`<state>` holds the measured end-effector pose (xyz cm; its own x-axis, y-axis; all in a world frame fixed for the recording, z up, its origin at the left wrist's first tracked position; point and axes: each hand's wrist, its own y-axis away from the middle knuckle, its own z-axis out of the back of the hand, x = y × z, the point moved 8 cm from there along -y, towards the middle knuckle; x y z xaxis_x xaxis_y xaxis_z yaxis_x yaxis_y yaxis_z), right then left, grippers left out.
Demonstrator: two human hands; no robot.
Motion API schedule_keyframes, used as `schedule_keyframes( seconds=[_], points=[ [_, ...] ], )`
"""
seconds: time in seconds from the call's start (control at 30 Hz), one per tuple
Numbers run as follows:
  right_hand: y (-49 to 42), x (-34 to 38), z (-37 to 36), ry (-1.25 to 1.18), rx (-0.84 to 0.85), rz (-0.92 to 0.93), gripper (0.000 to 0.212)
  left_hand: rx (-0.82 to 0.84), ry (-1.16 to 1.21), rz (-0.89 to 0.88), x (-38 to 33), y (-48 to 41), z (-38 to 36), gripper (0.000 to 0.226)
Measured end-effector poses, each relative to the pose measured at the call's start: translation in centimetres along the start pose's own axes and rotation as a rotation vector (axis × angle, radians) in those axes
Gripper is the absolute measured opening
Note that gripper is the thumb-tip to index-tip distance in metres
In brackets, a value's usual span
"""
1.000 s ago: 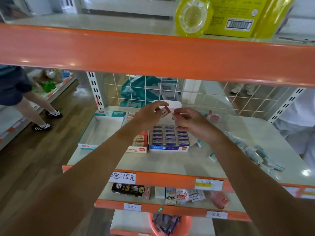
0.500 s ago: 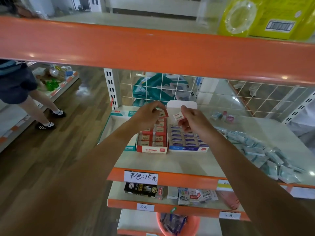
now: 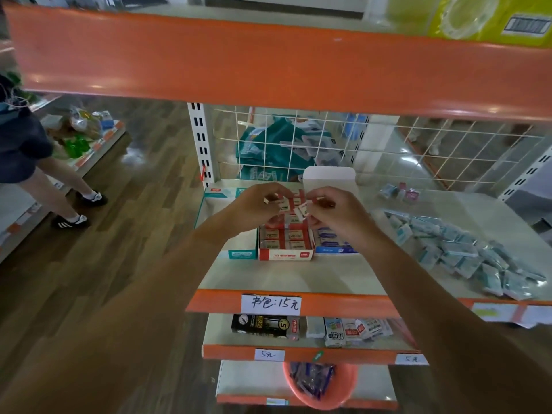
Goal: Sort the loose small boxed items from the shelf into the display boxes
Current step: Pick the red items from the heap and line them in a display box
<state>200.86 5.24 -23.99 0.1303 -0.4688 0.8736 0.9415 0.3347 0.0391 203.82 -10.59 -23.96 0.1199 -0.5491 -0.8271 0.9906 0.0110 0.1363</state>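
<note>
**Both hands hold small boxes above the red display box**

Left hand (image 3: 254,204): fingers curled, thumb and fingertips pinching a small box (image 3: 284,204), white with red print. The print is too blurred to read.

Right hand (image 3: 334,212): fingers curled, pinching a second small box (image 3: 301,211) of the same white-and-red kind, tilted. The two boxes sit almost corner to corner between the hands.

Directly under both hands: a red display box (image 3: 285,254) on the shelf (image 3: 298,276), holding rows of like boxes. Its red front carries white lettering and a logo, not legible.

Under the right wrist: a blue display box (image 3: 334,250), mostly hidden by the arm. Its white flap (image 3: 328,176) stands up just beyond the right hand.

Under the left wrist: a teal display box (image 3: 242,254) with a white interior.

Well to the right of the right hand: a pile of loose teal packets (image 3: 466,255) on the same shelf.

Shelf edge below the hands: a handwritten tag (image 3: 270,304) reading "书包:15元".

Next shelf down: a black carton (image 3: 263,325) marked with a "5" in a circle, and two tags reading "5元" (image 3: 268,354).

Lowest level: an orange basket (image 3: 346,383).

Above the right hand, on the top shelf: a yellow package (image 3: 478,22) with a barcode.

Far left of the left hand: a person's legs (image 3: 44,180) in black shoes with white stripes.
</note>
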Motion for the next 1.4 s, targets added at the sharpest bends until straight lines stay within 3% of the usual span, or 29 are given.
schedule_keyframes(
  seconds=[0.13,0.53,0.67,1.03,1.4],
  points=[
    [0.7,-0.1,0.0,0.050,0.014,-0.004,0.040,-0.014,0.053,0.023,0.8,0.8,0.1,0.037],
    [1.3,0.7,-1.1,0.441,0.046,0.209,0.040,-0.044,-0.105,0.001,1.4,2.5,-0.3,0.035],
    [1.2,0.7,-1.2,0.465,0.024,0.220,0.042,-0.041,-0.185,-0.026,0.9,3.0,-0.3,0.042],
    [1.3,0.9,-1.5,0.675,0.072,0.252,0.042,-0.106,-0.512,-0.124,-0.1,3.3,0.1,0.036],
    [1.5,1.8,-2.3,0.880,0.102,0.289,0.046,-0.079,-0.582,-0.135,0.5,3.2,-0.3,0.034]
  ],
)
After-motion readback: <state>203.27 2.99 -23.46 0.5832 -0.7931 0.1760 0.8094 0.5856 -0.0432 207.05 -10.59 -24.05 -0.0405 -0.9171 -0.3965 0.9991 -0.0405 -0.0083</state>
